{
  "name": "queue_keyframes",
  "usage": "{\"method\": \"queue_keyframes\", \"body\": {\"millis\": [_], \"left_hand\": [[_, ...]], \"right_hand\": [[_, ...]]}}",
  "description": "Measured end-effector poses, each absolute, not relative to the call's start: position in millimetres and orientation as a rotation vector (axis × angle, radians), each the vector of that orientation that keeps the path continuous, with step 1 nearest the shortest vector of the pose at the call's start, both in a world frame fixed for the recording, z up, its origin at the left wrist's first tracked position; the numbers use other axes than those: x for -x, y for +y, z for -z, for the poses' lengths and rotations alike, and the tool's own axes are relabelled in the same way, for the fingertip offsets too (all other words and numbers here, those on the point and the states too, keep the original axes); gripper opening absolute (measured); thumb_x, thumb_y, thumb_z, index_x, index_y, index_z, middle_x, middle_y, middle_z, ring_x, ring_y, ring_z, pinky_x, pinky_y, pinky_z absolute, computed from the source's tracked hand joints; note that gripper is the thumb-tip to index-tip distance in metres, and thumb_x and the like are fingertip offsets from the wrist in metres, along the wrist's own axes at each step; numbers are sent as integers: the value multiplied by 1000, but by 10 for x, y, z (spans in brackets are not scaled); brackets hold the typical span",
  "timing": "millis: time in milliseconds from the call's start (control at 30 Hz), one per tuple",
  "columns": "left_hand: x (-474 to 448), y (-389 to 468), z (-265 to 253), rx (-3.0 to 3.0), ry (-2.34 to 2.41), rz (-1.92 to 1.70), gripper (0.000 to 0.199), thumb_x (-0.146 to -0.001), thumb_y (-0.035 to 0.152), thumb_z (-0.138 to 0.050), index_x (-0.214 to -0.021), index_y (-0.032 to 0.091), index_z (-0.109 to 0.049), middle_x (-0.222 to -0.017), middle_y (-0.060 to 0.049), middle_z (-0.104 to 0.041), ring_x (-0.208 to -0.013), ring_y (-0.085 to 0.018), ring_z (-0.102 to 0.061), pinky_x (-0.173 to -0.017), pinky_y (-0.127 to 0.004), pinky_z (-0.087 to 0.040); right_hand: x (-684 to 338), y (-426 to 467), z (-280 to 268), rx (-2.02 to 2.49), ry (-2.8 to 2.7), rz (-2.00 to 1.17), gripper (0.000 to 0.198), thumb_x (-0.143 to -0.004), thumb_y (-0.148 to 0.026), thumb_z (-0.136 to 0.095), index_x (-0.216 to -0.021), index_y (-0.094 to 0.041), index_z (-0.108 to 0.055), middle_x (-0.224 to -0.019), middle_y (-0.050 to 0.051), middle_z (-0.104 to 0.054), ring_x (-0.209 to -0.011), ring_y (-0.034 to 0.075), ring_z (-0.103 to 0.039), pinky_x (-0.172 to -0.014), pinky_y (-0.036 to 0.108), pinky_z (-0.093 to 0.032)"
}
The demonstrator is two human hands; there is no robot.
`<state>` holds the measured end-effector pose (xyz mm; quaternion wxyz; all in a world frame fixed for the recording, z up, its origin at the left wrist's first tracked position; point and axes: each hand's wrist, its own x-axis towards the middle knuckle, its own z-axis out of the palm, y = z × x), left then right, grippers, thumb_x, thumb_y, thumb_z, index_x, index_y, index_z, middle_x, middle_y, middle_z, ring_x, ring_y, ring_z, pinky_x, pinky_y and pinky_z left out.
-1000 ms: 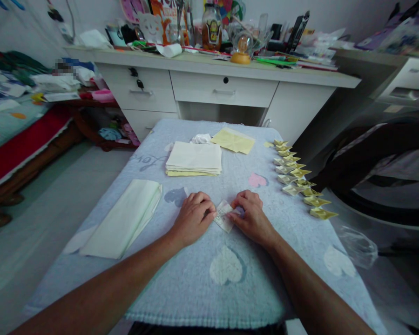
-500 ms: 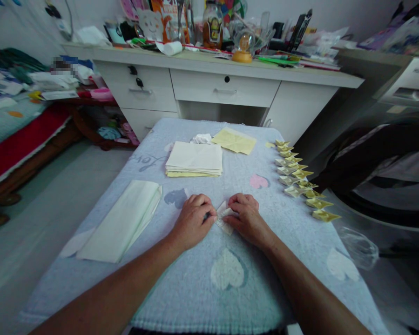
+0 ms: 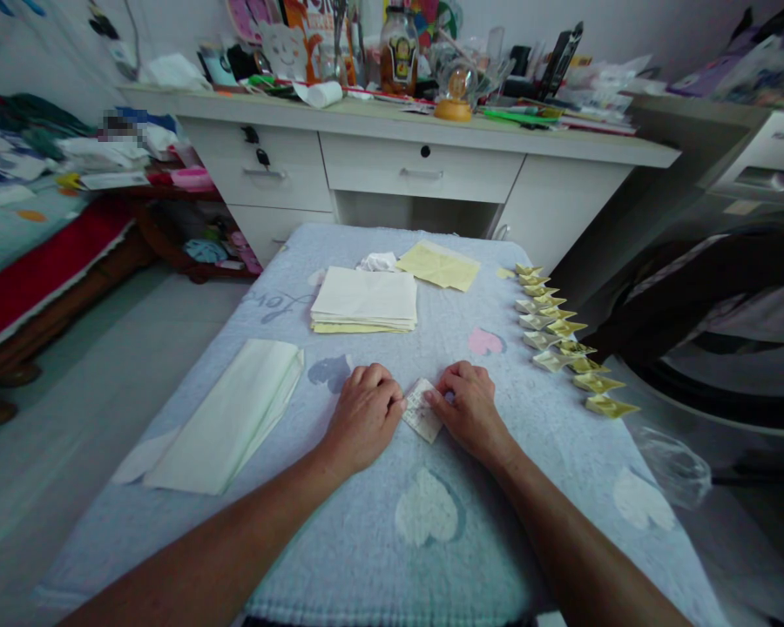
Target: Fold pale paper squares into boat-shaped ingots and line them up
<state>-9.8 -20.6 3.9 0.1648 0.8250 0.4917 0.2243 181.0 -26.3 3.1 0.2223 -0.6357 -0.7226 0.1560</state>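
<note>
A small folded square of paper [image 3: 422, 411] with faint printing lies on the cloth, turned so its corners point up and down. My left hand [image 3: 368, 412] pinches its left corner with thumb and fingertips. At its right side my right hand [image 3: 469, 407] has curled fingers, the thumb pressed on the paper's edge. Ahead sits a stack of pale paper sheets [image 3: 364, 294], with a yellow sheet [image 3: 439, 265] beside it. Several small folded paper boats [image 3: 554, 324] stand in rows along the right edge. To the left lies a folded pale-green paper bundle [image 3: 232, 418].
The table is covered by a blue cloth [image 3: 327, 540] with heart patterns. Behind it stands a white desk [image 3: 424, 148] crowded with jars and stationery. A crumpled white tissue [image 3: 377, 261] lies behind the stack. At right are a washing machine [image 3: 758, 165] and a clear plastic bag [image 3: 676, 466].
The paper between my hands now lies flatter as a square, where a raised flap showed before. My right hand has shifted slightly right; my left hand has barely moved.
</note>
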Motion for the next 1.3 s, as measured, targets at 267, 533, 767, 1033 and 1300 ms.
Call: {"method": "queue_keyframes", "body": {"millis": [267,533,767,1033,1300], "left_hand": [[82,-234,-18,-2400,1464,-578,14,-89,22,-50,-80,18,-60,-93,-5,-52,-94,-22,-46,-86,-39,-40],[56,-244,-38,-2386,1508,-568,12,-88,22,-51,-80,19,-60,-93,-6,-53,-94,-22,-46,-86,-39,-40],[70,-232,-20,-2364,1491,-613,7,-86,21,-55,-87,19,-62,-94,-5,-54,-95,-23,-46,-87,-39,-40],[89,-223,25,-2438,1267,-672,41,-86,10,-51,-116,33,-65,-111,-4,-55,-104,-22,-44,-92,-40,-40],[57,-202,11,-2413,1303,-687,27,-89,22,-55,-110,33,-69,-104,-3,-58,-101,-22,-45,-90,-39,-41]], "right_hand": [[-1802,-260,-75,1835,-2006,-400,19,-87,-33,-60,-74,-20,-66,-94,6,-58,-92,22,-46,-82,36,-33],[-1748,-249,-41,1906,-2020,-267,21,-86,-36,-60,-72,-20,-65,-94,6,-58,-92,23,-46,-79,36,-33],[-1738,-264,-27,1909,-2019,-243,21,-86,-37,-61,-73,-20,-63,-94,6,-57,-92,23,-45,-80,37,-33],[-1739,-254,16,1920,-2021,-227,21,-85,-38,-61,-73,-20,-63,-95,6,-57,-92,23,-45,-79,36,-32],[-1784,-255,-66,1891,-1999,-323,17,-85,-31,-59,-74,-20,-64,-95,6,-58,-92,23,-45,-79,36,-32]]}}
